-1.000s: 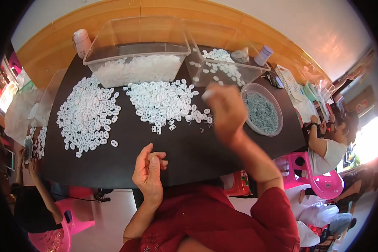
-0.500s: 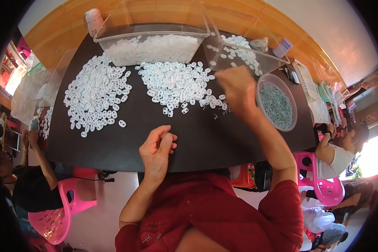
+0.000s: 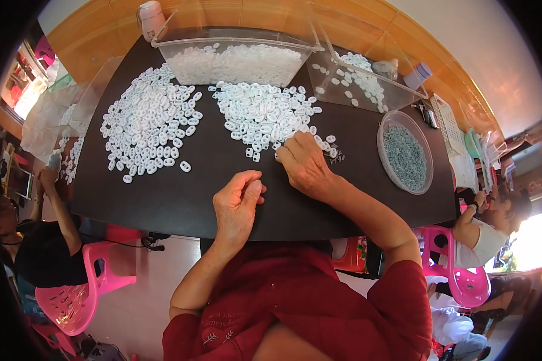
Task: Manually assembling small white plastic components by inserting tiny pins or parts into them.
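Black table [image 3: 180,198], right hand [image 3: 304,165] fingers curled on white oval pieces [image 3: 265,114], left hand [image 3: 238,207] seemingly pinching.

The left hand [image 3: 238,204] sits at the centre of the frame, fingers curled loosely inward, thumb meeting fingertips. The right hand [image 3: 304,165] lies just above and right of it, palm down, fingers bent, forearm stretching toward lower right.

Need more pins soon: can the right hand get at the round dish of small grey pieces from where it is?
Probably yes. The right hand rests at the middle pile of white rings, and the round dish sits uncovered to its right with bare black table between them.
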`<state>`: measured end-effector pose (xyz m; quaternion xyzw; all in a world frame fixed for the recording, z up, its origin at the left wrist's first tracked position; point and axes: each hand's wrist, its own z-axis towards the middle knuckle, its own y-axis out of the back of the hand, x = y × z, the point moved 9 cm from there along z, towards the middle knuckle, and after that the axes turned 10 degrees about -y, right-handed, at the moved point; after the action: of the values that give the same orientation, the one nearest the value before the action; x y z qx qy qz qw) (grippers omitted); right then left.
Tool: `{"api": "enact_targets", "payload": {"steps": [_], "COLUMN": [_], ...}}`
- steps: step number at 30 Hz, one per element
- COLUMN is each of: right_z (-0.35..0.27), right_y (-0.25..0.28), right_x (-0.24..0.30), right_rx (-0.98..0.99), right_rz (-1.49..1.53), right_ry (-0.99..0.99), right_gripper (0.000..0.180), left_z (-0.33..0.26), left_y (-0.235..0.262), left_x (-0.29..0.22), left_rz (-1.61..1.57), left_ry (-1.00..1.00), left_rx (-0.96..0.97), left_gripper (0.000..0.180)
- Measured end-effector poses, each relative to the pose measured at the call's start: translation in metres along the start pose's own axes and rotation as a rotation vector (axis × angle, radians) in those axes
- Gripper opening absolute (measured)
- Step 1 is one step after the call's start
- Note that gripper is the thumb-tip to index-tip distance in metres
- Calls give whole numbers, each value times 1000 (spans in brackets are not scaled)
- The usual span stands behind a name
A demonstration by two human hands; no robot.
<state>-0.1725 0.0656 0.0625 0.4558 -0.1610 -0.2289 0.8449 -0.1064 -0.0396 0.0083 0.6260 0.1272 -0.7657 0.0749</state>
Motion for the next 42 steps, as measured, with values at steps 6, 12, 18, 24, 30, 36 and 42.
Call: {"api": "enact_targets", "payload": {"steps": [6,12,18,24,30,36,42], "right_z": [-6,-11,-20,-22,-45,-34,-26], "right_y": [10,28,35,51,51,33,25], "right_x": [8,35,43,-7,-99,-82,-79], "right_rx": [-98,-132,-142,-147,-159,-78,-50], "right_rz": [214,519,534,289,109,-111,-8], "right_ry": [-83,-202,-147,-180,-605,-459,-460], "right_gripper": [10,5,13,13,8,7,15], "left_z": [-1,-3,-8,-11,-10,-12,-12], "left_y": [0,-3,-4,-4,-8,-4,-4], "left_x": [0,10,9,9,2,10,8], "left_rz": [6,-376,-448,-427,-350,-352,-364], "left_ry": [-30,205,270,245,169,193,164], "left_rx": [-16,-11,39,48,85,69,68], "left_gripper": [22,24,15,14,12,13,13]}}
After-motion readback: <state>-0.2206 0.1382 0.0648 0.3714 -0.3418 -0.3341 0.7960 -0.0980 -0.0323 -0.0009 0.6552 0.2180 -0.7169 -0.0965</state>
